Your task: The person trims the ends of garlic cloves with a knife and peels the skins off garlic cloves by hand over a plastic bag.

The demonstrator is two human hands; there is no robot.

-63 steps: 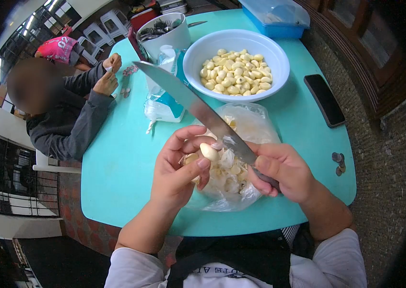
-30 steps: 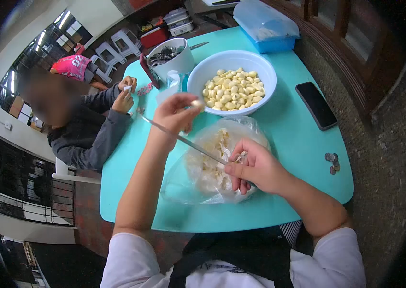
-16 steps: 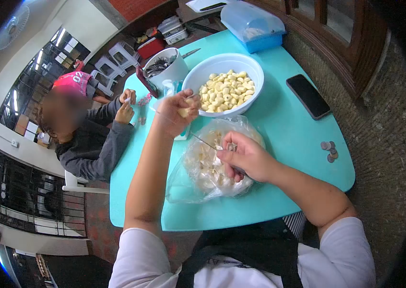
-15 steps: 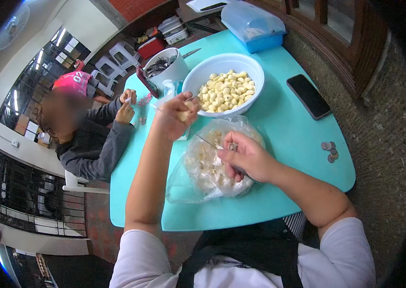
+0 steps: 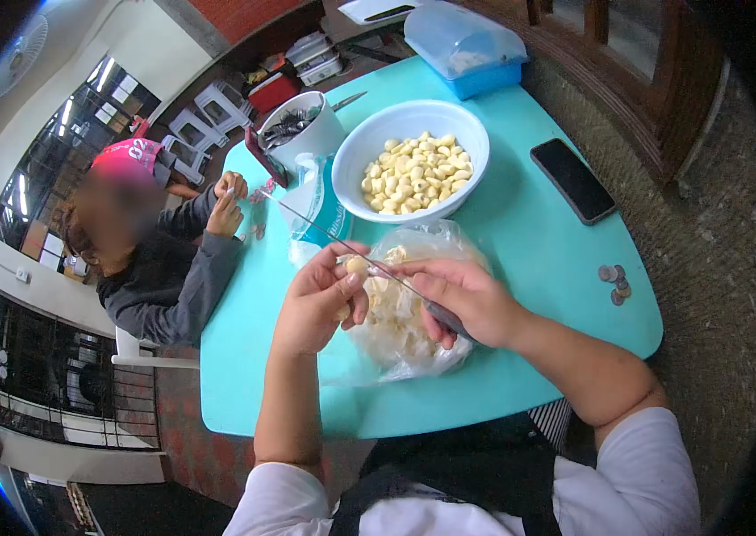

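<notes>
Between the fingertips of my left hand (image 5: 311, 304) is a pale garlic clove (image 5: 356, 265); another pale piece shows lower in the same palm. My right hand (image 5: 476, 299) is wrapped around the dark handle of a knife (image 5: 447, 320). Its long thin blade points up and left, passing right beside the clove; whether it touches cannot be told. Under both hands lies a clear plastic bag (image 5: 422, 362) with unpeeled cloves and papery skins in it. Beyond the bag, a white bowl (image 5: 349, 161) holds many peeled garlic cloves (image 5: 418, 174).
On the turquoise table (image 5: 538, 330) lie a phone (image 5: 574, 181) and several coins (image 5: 615, 284) at right. A blue lidded box (image 5: 485, 76), a cutlery tub (image 5: 320, 138) and a plastic pack (image 5: 320, 201) stand farther back. Another person (image 5: 163, 277) sits at left.
My left hand has come down and back from beside the bowl, bringing the clove to the knife. My right hand has turned the blade up alongside it.
</notes>
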